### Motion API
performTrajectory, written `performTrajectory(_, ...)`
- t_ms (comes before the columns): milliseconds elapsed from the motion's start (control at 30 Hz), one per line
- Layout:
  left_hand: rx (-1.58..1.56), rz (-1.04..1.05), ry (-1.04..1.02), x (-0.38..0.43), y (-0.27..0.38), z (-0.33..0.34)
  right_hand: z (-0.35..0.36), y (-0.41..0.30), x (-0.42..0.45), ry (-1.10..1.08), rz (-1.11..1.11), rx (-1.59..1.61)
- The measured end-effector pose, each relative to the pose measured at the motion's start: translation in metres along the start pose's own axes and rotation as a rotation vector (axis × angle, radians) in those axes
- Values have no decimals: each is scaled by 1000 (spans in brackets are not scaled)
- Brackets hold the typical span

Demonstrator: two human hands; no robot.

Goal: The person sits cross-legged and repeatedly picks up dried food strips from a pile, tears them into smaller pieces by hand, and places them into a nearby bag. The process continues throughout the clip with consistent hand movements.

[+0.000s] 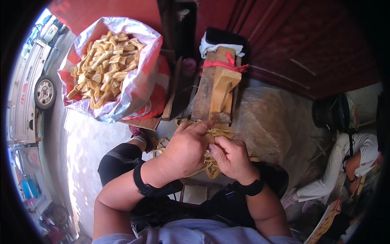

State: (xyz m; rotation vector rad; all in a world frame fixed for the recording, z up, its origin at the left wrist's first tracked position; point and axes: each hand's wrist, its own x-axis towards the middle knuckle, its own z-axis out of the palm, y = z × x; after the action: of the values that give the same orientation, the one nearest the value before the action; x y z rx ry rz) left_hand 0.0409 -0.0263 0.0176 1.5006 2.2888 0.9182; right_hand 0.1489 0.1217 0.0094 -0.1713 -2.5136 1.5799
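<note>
My left hand (186, 148) is over a pile of pale yellow, flat, pliable strips (214, 171), just in front of a wooden bench-like stand. Its fingers are bent around part of the strips and reach toward the stand's near end. Close beside it, my right hand (234, 158) pinches strips between thumb and forefinger. The backs of both hands hide most of what lies between the fingers. Loops of strip hang below the hands and out to the left. The wooden stand (202, 100) carries an upright wood block (225, 87) and a tied red cloth (224, 64).
A large woven plastic sack (146, 76) full of short knotted yellow pieces (106, 67) stands at the left on cardboard (143, 123). Clear plastic sheeting (263, 119) lies right of the stand. At far right another person (323, 170) bends down. A truck (27, 94) is parked outside at left.
</note>
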Motion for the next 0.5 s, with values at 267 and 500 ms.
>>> performTrajectory(267,-891,-71,130,1,-4,-39,-11,-7,-5,-303,514,1014)
performTrajectory(500,-1152,-439,70,5,-5,-44,-13,4,-4,-300,527,1228)
